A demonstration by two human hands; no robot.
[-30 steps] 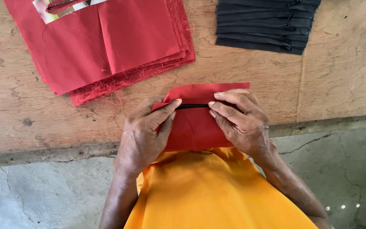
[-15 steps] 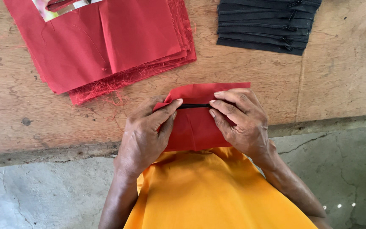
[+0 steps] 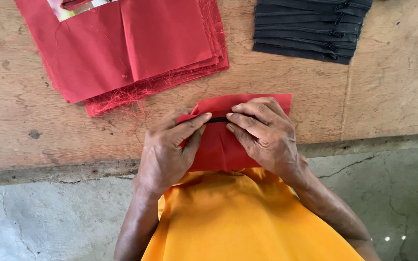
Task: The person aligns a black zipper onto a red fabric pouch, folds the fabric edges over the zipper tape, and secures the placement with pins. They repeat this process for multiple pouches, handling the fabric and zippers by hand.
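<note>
Nearest the person, the left hand (image 3: pixel 168 152) and right hand (image 3: pixel 267 135) each pinch the red fabric piece (image 3: pixel 218 145) folded over a black zipper (image 3: pixel 216 120), which shows in the gap between the 2 grips at the surface (image 3: pixel 388 96) edge. Judged from this, aligning is underway; next calls for even edges. Beyond the grips lie a red fabric stack (image 3: pixel 126 48) and black zippers (image 3: pixel 310 24).

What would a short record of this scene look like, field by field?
Left hand: pressing a small red fabric piece and the thin black zipper strip lying across it
Right hand: pressing the same piece from the other side
Surface: worn wooden board
Far left: stack of red fabric sheets with frayed edges
Far right: stack of black zippers
Clothing: orange garment
</note>
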